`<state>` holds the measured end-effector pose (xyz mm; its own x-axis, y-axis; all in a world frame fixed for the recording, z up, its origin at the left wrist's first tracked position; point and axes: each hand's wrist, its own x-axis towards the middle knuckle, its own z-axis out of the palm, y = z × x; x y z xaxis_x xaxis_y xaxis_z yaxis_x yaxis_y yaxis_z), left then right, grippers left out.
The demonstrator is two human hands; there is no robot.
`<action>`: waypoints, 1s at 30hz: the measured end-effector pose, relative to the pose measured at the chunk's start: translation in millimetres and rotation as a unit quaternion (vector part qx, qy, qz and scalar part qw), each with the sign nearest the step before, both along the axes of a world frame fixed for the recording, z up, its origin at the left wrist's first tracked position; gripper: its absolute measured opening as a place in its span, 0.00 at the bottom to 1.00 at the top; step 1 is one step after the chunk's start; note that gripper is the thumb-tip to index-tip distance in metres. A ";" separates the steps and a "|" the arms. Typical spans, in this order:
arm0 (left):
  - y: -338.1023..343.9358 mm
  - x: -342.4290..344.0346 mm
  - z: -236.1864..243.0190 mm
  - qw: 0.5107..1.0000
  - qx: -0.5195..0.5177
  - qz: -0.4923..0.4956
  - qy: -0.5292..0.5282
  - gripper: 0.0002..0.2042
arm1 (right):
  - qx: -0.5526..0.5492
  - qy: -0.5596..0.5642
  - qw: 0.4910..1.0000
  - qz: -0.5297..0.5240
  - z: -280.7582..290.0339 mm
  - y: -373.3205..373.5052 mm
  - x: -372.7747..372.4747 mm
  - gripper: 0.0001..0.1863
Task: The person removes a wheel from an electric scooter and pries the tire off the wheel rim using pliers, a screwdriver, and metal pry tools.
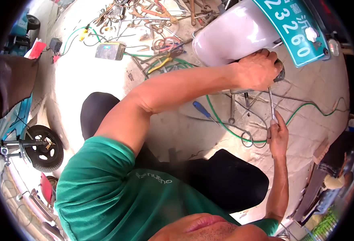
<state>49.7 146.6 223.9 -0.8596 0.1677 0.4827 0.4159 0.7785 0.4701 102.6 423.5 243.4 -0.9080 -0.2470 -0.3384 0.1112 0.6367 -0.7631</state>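
Note:
My left hand (pixel 259 70) reaches across and is closed over a dark round part (pixel 281 70) under the pale fender (pixel 233 36) of a vehicle. The fingers curl around it, and much of it is hidden behind them. My right hand (pixel 278 134) is closed on the lower end of a slim silver wrench (pixel 271 102). Its upper end meets the work just below my left hand, where its head is hidden. On the ground between my arms lie another wrench (pixel 232 108), a blue-handled screwdriver (pixel 203 109) and a looped green cable (pixel 221 122).
A green plate (pixel 291 32) is fixed behind the fender. Many loose hand tools (pixel 156 16) are heaped at the far side, with yellow-handled pliers (pixel 161 65) nearer. A grey box-shaped device (pixel 109 51) rests left of them. A small black wheel (pixel 44 148) stands at the left.

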 end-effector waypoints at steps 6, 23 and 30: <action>12.1 -5.2 3.7 0.999 -0.009 -0.048 0.015 0.27 | -0.030 0.267 0.963 -0.031 -191.4 1.6 7.4 0.23; -99.1 115.7 -3.4 0.794 -0.209 -0.377 -0.428 0.13 | -0.008 0.187 0.981 0.059 -75.1 27.1 -17.8 0.17; -246.2 19.6 -96.5 0.823 -0.096 0.038 -0.559 0.12 | -0.033 0.180 0.982 0.044 -106.1 33.3 -7.6 0.18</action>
<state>69.3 -99.6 127.4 -0.7602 0.0731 -0.6456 -0.2464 0.8870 0.3906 95.1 456.9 137.3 -0.9399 -0.3410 0.0192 -0.2263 0.5798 -0.7827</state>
